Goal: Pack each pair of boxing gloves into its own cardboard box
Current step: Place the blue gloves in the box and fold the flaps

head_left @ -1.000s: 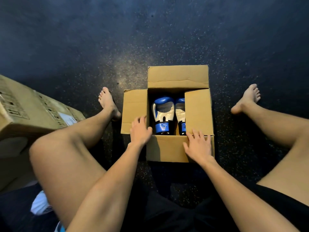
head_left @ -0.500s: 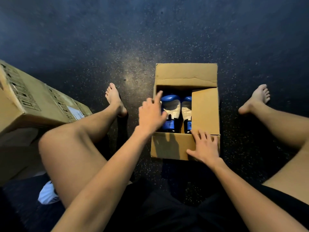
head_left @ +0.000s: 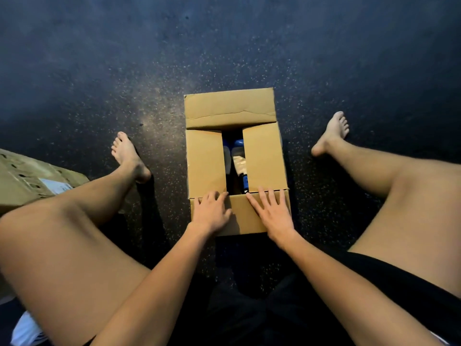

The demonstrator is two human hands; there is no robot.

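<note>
While flaps [head_left: 205, 162] half-cover it, box [head_left: 247, 217] holds blue gloves [head_left: 237, 161].

No readable text anywhere.

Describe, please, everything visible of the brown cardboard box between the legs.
The brown cardboard box sits on the dark speckled floor. Its side flaps are folded in, leaving a narrow gap showing blue-and-white boxing gloves. The far flap stands open; the left hand and right hand rest on the near flap.
</note>
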